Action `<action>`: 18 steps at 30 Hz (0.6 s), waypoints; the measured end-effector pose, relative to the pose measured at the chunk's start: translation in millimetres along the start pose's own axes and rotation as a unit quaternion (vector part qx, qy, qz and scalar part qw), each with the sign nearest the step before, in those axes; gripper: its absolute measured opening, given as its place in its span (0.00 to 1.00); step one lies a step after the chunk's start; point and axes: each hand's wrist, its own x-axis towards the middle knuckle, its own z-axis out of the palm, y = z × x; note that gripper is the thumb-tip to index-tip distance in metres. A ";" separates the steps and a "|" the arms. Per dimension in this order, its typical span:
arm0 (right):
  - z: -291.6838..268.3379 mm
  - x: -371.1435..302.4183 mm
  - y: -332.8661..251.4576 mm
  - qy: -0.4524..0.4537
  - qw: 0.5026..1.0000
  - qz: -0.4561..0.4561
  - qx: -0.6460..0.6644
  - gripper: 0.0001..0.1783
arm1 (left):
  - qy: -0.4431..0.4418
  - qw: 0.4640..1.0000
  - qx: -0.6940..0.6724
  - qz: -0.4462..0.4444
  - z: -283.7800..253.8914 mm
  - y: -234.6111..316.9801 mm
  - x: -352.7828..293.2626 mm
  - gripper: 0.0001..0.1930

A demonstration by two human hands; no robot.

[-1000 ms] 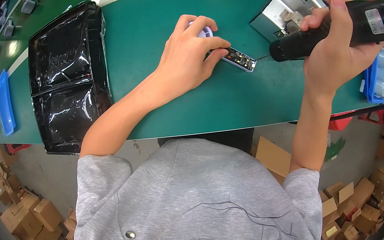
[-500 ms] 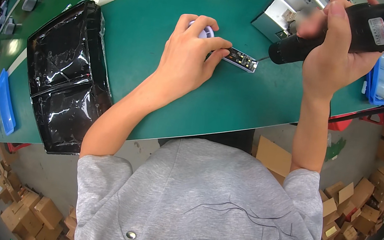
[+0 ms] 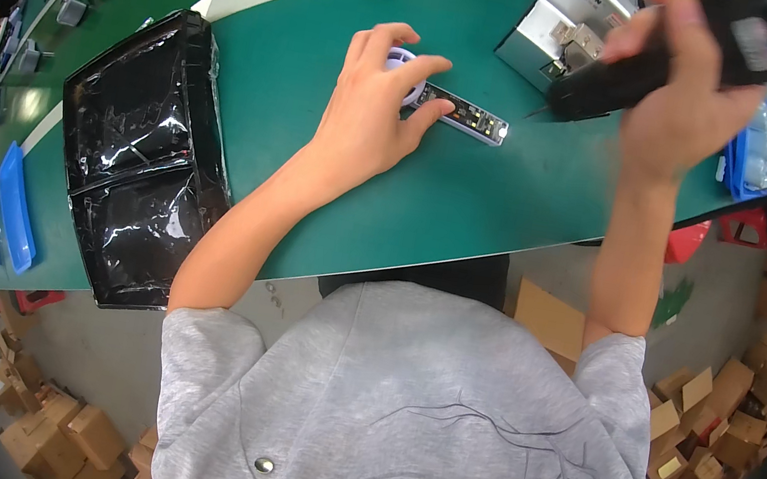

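Note:
A pale lilac housing with a round spoked head and a long handle (image 3: pixel 486 126) lies on the green table. A dark circuit board with small gold parts shows in its handle. My left hand (image 3: pixel 376 101) holds it around the round head, its thumb on the board and the index finger raised above it. My right hand (image 3: pixel 685 107), blurred by motion, grips a black electric screwdriver (image 3: pixel 602 85). The thin bit points down to the left, apart from the handle's far end.
A silver metal machine (image 3: pixel 538 42) stands behind the screwdriver. At the left lies a black plastic-wrapped tray (image 3: pixel 133 127) with two compartments. A blue bin (image 3: pixel 750 169) of clear-wrapped pieces sits at the right, near a black cable. Cardboard boxes (image 3: pixel 716 407) crowd the floor.
The screwdriver has drawn back from the handle's end and tilted as my right hand moved. My left index finger has lifted, and the thumb rests on the board.

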 end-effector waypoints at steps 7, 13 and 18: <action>-2.4 71.6 -0.5 0.095 0.986 -0.130 -0.030 0.07 | -0.026 0.987 -0.139 -0.075 -2.3 -2.6 11.0 0.30; -22.4 65.4 42.2 0.011 0.992 -0.125 0.020 0.20 | -0.017 0.991 -0.132 -0.031 1.3 -9.1 3.8 0.31; -6.7 34.4 19.7 -0.041 0.994 -0.050 0.088 0.21 | -0.039 0.986 -0.157 -0.045 1.3 -8.7 1.9 0.33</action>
